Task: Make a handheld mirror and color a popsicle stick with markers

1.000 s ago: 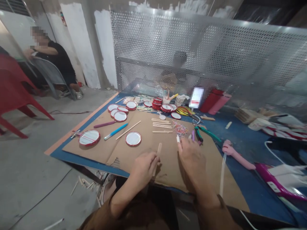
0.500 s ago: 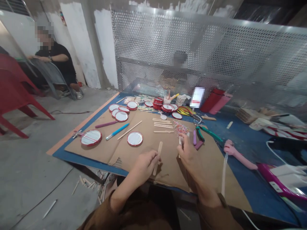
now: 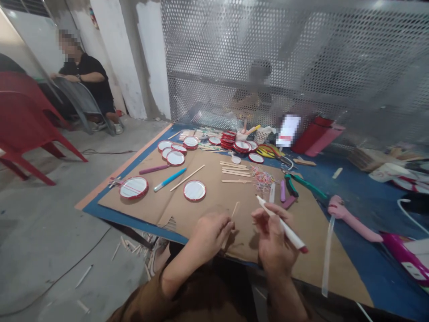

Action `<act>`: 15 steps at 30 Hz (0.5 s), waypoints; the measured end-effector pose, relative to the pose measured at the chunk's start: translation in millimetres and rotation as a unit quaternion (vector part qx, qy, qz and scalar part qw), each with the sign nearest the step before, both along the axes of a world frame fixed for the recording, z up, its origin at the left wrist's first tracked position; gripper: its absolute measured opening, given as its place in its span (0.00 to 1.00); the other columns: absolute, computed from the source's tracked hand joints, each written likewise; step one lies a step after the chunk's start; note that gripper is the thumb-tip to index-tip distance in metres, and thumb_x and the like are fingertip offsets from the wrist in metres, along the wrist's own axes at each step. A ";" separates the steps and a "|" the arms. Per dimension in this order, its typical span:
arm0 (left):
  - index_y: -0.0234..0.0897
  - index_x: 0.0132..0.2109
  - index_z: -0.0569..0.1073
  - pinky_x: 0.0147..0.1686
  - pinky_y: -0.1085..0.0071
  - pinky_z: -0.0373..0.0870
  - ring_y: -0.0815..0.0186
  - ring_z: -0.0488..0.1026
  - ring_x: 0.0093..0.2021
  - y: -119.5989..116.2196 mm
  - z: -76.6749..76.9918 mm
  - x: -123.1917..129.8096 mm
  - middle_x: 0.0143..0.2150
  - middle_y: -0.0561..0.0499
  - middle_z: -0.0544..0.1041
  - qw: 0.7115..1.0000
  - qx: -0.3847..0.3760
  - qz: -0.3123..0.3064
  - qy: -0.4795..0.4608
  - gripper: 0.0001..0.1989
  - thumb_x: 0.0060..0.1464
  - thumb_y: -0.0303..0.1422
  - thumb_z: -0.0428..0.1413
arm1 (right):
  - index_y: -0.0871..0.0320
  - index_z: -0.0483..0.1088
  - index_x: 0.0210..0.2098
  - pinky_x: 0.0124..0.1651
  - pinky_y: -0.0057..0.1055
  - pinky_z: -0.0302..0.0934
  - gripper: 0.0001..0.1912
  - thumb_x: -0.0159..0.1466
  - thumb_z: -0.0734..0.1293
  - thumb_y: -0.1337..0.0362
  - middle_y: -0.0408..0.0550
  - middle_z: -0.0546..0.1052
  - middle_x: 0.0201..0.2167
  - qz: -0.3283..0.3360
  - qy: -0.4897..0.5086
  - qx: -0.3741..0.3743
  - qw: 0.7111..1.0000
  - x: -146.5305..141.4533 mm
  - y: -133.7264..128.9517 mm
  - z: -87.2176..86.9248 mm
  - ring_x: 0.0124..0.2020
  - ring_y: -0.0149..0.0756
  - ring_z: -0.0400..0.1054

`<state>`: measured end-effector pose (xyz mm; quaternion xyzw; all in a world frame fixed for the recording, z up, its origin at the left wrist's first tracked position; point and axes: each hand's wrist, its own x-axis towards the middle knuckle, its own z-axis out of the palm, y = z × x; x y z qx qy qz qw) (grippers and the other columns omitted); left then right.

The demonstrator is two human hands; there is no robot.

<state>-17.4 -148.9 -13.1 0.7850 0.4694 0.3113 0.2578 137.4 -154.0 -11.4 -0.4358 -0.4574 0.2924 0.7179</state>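
The left hand [image 3: 212, 235] pinches a thin wooden stick [image 3: 235, 210] upright, and the right hand [image 3: 274, 237] has now closed around a white marker [image 3: 282, 223]. The hands have come nearer each other, just apart, above the cardboard [image 3: 321, 264].

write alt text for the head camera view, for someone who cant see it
A person's right hand holds a white marker with a red end, and their left hand holds a thin wooden stick, both over a brown cardboard sheet. Red-rimmed white discs and flat wooden sticks lie on the cardboard.
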 end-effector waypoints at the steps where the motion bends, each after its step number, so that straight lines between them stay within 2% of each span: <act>1: 0.38 0.30 0.70 0.31 0.73 0.62 0.65 0.72 0.31 0.0 -0.3 0.0 0.29 0.51 0.76 1.000 0.004 0.002 0.003 0.13 0.63 0.30 0.49 | 0.55 0.72 0.42 0.31 0.29 0.64 0.10 0.66 0.65 0.56 0.42 0.75 0.28 -0.005 -0.020 0.004 1.000 -0.5 -2.4 -2.9 0.27 0.31 0.68; 7: 0.37 0.31 0.72 0.32 0.73 0.62 0.64 0.73 0.32 0.2 -1.6 0.1 0.29 0.50 0.77 1.000 0.011 0.006 0.016 0.12 0.63 0.30 0.50 | 0.56 0.75 0.36 0.29 0.29 0.63 0.09 0.65 0.65 0.60 0.41 0.73 0.23 -0.079 -0.182 0.036 0.980 -3.6 -11.4 -12.4 0.24 0.31 0.67; 10: 0.37 0.32 0.73 0.31 0.72 0.62 0.64 0.72 0.32 -0.7 -0.8 0.7 0.29 0.50 0.77 1.000 0.011 0.009 0.025 0.12 0.63 0.30 0.50 | 0.58 0.73 0.36 0.28 0.28 0.64 0.07 0.63 0.67 0.61 0.41 0.75 0.23 -0.115 -0.185 0.014 0.976 -9.6 -13.0 -10.9 0.22 0.31 0.70; 15: 0.38 0.31 0.73 0.31 0.72 0.62 0.64 0.72 0.32 -1.4 0.8 0.6 0.30 0.50 0.77 0.999 0.012 0.011 0.035 0.12 0.63 0.30 0.50 | 0.58 0.71 0.35 0.30 0.28 0.68 0.04 0.62 0.67 0.64 0.43 0.78 0.25 -0.096 -0.198 0.030 0.975 -14.1 -13.4 -7.4 0.24 0.31 0.73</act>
